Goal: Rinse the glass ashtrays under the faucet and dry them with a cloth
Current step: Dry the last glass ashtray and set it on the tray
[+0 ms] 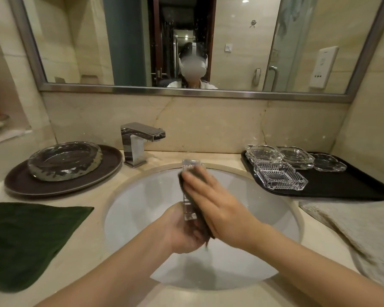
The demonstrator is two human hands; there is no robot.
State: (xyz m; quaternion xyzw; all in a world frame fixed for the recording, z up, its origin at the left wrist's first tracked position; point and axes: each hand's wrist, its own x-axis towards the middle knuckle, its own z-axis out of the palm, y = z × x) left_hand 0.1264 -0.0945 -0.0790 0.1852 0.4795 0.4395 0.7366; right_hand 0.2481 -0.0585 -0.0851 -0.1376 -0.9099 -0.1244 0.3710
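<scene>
Glass ashtray (189, 191) stands on edge over the sink (129, 209); your left hand (182, 231) grips its lower end. Your right hand (217, 204) lies flat, pressing a dark cloth (200, 218) against it. Four more ashtrays (279, 173) sit on the black tray (341, 185) on the tabletop (87, 240), right of the sink.

There is only one view, from a wide-angle camera worn on the person's head. It looks forward and steeply down at the sink (129, 209) set in the bench (93, 235), close enough that both forearms fill the near edge. At the far side it faces the wall mirror (120, 41), which reflects the wearer.
</scene>
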